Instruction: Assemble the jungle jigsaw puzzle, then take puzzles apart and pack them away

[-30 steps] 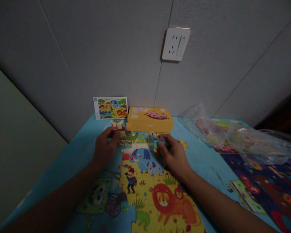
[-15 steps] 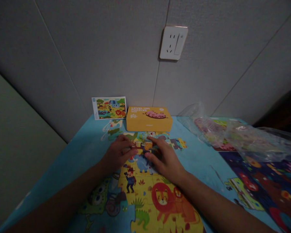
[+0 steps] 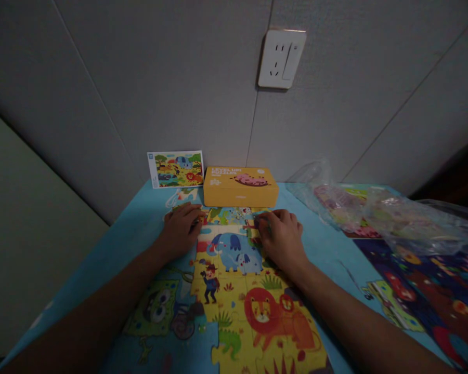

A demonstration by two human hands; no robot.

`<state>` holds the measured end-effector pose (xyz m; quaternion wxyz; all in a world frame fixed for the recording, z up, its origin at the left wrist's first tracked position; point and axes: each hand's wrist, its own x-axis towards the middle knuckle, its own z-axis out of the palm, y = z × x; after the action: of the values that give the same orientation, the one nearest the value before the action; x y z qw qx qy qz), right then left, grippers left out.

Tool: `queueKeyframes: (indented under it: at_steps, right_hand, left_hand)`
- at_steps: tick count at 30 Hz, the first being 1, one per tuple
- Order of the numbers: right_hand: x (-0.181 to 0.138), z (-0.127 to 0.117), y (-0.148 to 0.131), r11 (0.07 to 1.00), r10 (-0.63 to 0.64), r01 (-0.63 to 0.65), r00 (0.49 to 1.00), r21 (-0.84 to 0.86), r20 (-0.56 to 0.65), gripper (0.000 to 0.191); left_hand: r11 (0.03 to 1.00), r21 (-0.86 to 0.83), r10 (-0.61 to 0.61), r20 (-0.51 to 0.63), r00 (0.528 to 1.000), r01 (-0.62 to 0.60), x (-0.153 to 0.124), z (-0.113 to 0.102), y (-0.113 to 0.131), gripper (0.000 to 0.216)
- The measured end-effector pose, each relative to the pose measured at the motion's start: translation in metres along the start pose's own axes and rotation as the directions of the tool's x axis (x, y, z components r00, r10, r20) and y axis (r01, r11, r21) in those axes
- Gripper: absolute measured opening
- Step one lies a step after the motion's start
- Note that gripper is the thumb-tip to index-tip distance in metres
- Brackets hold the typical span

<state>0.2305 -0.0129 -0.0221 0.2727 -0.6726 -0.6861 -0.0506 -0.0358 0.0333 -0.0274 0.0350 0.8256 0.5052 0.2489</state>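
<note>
Comparing with half a second ago: my two hands were then close together over the upper middle of the jigsaw puzzle [image 3: 253,306]. They have since moved apart to its upper corners, so the blue elephant shows uncovered between them.

My left hand [image 3: 181,228] lies palm down and spread flat, fingers resting on the puzzle's upper left corner. My right hand [image 3: 283,236] rests on the upper right corner with fingers curled. I cannot tell whether it grips a piece or merely presses.

The puzzle lies flat on the blue table [image 3: 140,228], directly before me, its far edge just beside the yellow box [image 3: 239,188]. A second, darker puzzle [image 3: 425,283] lies on the right part of the table. A small picture card [image 3: 176,169] leans against the grey panelled wall, left of the box. A white wall socket [image 3: 281,58] sits above. Lighting is dim.

The yellow box is closed, its contents unseen. A clear plastic bag [image 3: 374,215] lies at right, holding what appear to be loose coloured pieces, and its near end overlaps the darker puzzle.
</note>
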Motion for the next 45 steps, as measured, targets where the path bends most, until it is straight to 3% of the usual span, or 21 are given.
queueKeyframes:
  at_steps: [4,8,15,20,25,28,32,35,40,45]
  right_hand:
    - [-0.002,-0.002,-0.009,0.995,-0.039,0.033,0.998,0.092,0.056,0.022]
    - [-0.003,-0.006,-0.016,0.98,-0.095,0.075,0.99,0.182,0.102,0.016]
    - [-0.004,-0.008,-0.021,0.958,-0.187,0.142,0.968,0.248,0.166,0.014]
    - [-0.004,-0.006,-0.02,0.944,-0.243,0.192,0.955,0.27,0.17,0.014]
    - [-0.004,-0.01,-0.024,0.91,-0.345,0.278,0.918,0.307,0.194,0.032]
    - [-0.005,-0.013,-0.026,0.879,-0.43,0.346,0.872,0.328,0.233,0.042]
    - [-0.006,-0.014,-0.028,0.861,-0.476,0.385,0.841,0.332,0.257,0.041]
    - [-0.007,-0.014,-0.028,0.863,-0.471,0.385,0.847,0.326,0.247,0.04]
    - [-0.007,-0.012,-0.028,0.882,-0.43,0.36,0.879,0.303,0.206,0.037]
    - [-0.006,-0.01,-0.028,0.891,-0.391,0.327,0.905,0.316,0.167,0.023]
  left_hand:
    - [0.997,0.053,0.048,0.059,0.997,-0.051,-0.002,0.0,0.003,0.039]
    - [0.992,0.091,0.074,0.113,0.991,-0.084,-0.004,0.001,0.008,0.039]
    - [0.991,-0.007,0.134,0.074,0.988,-0.134,-0.003,0.001,0.011,0.032]
    - [0.977,-0.089,0.194,0.013,0.981,-0.193,0.0,0.001,0.011,0.011]
    - [0.932,-0.193,0.308,-0.027,0.951,-0.308,0.002,-0.001,0.014,0.005]
    - [0.901,-0.24,0.364,-0.037,0.931,-0.362,0.001,-0.002,0.018,0.011]
    - [0.896,-0.255,0.381,0.022,0.924,-0.364,-0.002,-0.005,0.023,0.018]
    - [0.917,-0.235,0.353,0.102,0.93,-0.323,-0.005,-0.009,0.026,0.027]
    - [0.946,-0.174,0.312,0.258,0.914,-0.274,-0.005,-0.013,0.03,0.062]
    - [0.954,-0.151,0.293,0.288,0.912,-0.259,-0.005,-0.013,0.029,0.065]
